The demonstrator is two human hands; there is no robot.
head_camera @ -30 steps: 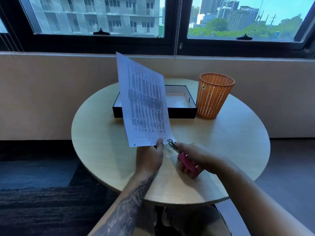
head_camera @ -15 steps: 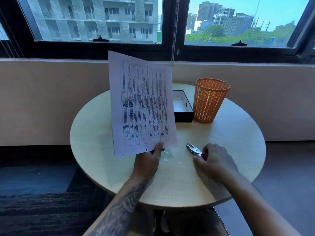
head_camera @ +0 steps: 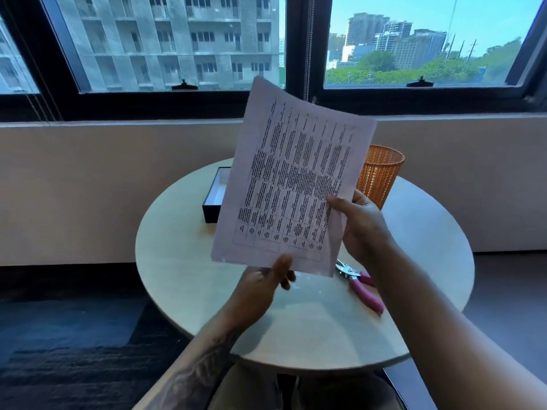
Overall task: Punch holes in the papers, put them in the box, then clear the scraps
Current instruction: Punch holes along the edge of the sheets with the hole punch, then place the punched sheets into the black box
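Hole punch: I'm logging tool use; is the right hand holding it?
No, the hole punch lies on the table while the right hand holds the paper.

orange perforated bin (head_camera: 380,176), pink-handled punch (head_camera: 359,281), black box (head_camera: 211,211)

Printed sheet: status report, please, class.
Left hand pinches sheet bottom, right hand its side. Punch lies on table. Sheet partly hides box.

The paper (head_camera: 291,184) carries a printed table of dense black text, too blurred to read; nothing else bears lettering.
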